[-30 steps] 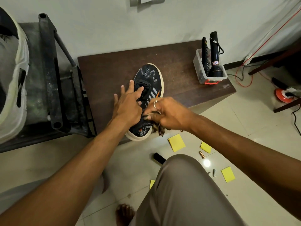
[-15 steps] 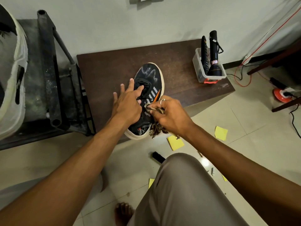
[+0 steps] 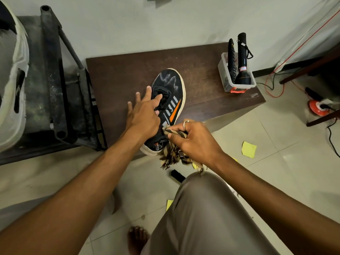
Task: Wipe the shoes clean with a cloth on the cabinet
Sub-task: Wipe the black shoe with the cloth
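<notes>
Nearest me are a knee (image 3: 202,208) in grey trousers and a bare foot (image 3: 138,240) on the tiled floor (image 3: 276,181). Just past the knee, my right hand (image 3: 193,140) has its fingers curled tight round a bunched striped cloth (image 3: 173,155). The frayed end hangs below the cabinet's front edge, and the pinched tip touches the outer side of the shoe (image 3: 171,83) near the heel. My left hand (image 3: 145,116) lies across the laces with fingers fairly straight and spread, pressing the shoe down rather than gripping it. The shoe is black with an orange flash and a pale sole. It sits on the dark brown cabinet (image 3: 128,70), heel at the near edge and toe toward the wall (image 3: 184,24).

I judge this to be mid-wipe on the rear side panel. Next I'd draw the cloth forward along that side toward the toe, with the left hand's weight on so the shoe can't skid off the edge, then turn it for the other side. I see only one shoe here.

The cabinet top looks scuffed and dusty. Near its far right corner stands a clear plastic box (image 3: 223,70) with a black torch (image 3: 242,59) upright in it. A black brush (image 3: 177,176) and yellow sticky notes (image 3: 248,149) lie on the floor. A dark metal frame (image 3: 53,70) stands to the left of the cabinet.
</notes>
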